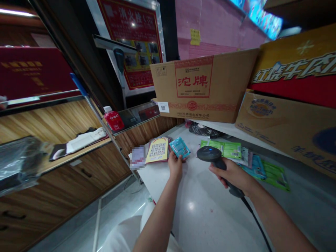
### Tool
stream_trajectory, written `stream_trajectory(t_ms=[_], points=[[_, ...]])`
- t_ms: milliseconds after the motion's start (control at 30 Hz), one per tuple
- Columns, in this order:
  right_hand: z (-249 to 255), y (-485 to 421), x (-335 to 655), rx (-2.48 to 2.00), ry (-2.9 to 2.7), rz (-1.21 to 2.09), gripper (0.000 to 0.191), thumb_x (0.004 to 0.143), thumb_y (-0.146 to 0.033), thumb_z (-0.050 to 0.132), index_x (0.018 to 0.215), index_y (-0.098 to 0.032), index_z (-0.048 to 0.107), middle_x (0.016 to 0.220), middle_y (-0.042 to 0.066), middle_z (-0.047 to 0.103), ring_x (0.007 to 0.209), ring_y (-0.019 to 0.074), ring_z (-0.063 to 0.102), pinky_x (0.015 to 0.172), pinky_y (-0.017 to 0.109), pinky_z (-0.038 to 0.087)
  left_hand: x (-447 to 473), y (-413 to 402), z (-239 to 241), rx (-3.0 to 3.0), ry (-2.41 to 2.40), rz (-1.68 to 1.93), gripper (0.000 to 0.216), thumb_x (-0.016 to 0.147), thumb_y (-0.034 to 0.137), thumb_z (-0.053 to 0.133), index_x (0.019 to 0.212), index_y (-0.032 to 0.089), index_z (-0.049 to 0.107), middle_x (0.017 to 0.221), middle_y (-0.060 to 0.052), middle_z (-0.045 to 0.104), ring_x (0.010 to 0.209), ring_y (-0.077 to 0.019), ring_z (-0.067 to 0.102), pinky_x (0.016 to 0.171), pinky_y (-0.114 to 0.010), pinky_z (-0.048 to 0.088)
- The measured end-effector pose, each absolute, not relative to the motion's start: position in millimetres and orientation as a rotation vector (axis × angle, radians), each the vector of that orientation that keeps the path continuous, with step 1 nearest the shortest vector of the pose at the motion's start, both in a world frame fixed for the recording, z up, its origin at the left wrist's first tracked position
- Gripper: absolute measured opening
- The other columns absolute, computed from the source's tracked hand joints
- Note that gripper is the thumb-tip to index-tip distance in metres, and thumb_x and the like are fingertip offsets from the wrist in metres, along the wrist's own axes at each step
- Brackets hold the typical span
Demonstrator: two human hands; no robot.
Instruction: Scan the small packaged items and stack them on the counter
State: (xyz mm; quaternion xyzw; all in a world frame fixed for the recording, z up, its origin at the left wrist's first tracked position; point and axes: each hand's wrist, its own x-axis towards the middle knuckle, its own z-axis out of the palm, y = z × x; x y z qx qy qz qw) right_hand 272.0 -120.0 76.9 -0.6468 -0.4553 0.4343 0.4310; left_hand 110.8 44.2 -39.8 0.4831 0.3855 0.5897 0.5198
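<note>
My left hand (175, 164) pinches the lower edge of a small blue packet (180, 147), tilted above the white counter (194, 217). A black barcode scanner (210, 154) with a blue light on its head is gripped in my right hand (236, 175), its cable trailing down to the lower right. The scanner's head points left, toward the packet, a short gap apart. Left of the packet lies a booklet with a yellow printed face (158, 149). To the right are green packets (231, 149), a blue packet (256, 167) and another green packet (277, 176), lying flat.
A large brown carton (225, 84) stands on a raised ledge behind the counter, beside stacked boxes (288, 115) at the right. A red bottle (114, 119) sits on the glass-topped ledge at the left. Wooden drawers (86, 178) line the left side.
</note>
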Motion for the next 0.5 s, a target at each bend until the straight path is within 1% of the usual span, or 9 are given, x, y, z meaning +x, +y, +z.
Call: stream_trajectory(t_ms=[167,233,333,433,500], points=[[77.2,-121.3,272.8,-1.608,-1.162,1.102,0.024,0.078,-0.041,0.062,0.085,-0.02,0.053,0.048,-0.011,0.047,0.035,0.0075,0.043,0.033,0.019,0.036,111.7,43.7,-38.0,1.179,0.976,1.412,0.029,0.069,0.023,0.067,0.093,0.016,0.053,0.098,-0.01,0.068,0.087,-0.0222,0.068,0.069,-0.035,0.059],[78.5,-122.0,272.2,-1.603,-1.153,1.116,0.024,0.077,-0.041,0.063,0.085,-0.02,0.053,0.048,-0.011,0.046,0.034,0.0072,0.042,0.032,0.019,0.036,111.7,43.9,-38.4,1.178,0.976,1.4,0.031,0.07,0.026,0.067,0.095,0.017,0.052,0.095,-0.008,0.067,0.084,-0.021,0.068,0.068,-0.035,0.059],[80.5,-122.7,271.0,-1.593,-1.149,1.123,0.024,0.077,-0.041,0.063,0.084,-0.02,0.053,0.048,-0.011,0.046,0.034,0.0065,0.042,0.032,0.018,0.036,111.9,43.6,-38.6,1.178,0.964,1.381,0.033,0.071,0.028,0.066,0.098,0.018,0.049,0.093,-0.006,0.066,0.08,-0.0188,0.067,0.064,-0.032,0.058],[82.1,-123.3,270.7,-1.57,-1.133,1.109,0.024,0.078,-0.041,0.063,0.086,-0.02,0.053,0.049,-0.011,0.047,0.035,0.0063,0.042,0.033,0.018,0.036,112.4,41.7,-36.5,1.205,0.986,1.342,0.028,0.074,0.027,0.064,0.096,0.017,0.051,0.091,-0.005,0.067,0.075,-0.0165,0.067,0.061,-0.027,0.057],[83.5,-124.0,271.1,-1.567,-1.111,1.103,0.026,0.076,-0.042,0.064,0.086,-0.021,0.053,0.049,-0.011,0.047,0.035,0.0066,0.043,0.034,0.018,0.036,112.1,39.5,-33.9,1.25,1.041,1.284,0.022,0.075,0.025,0.064,0.093,0.016,0.053,0.086,-0.005,0.068,0.068,-0.0144,0.066,0.059,-0.024,0.055]])
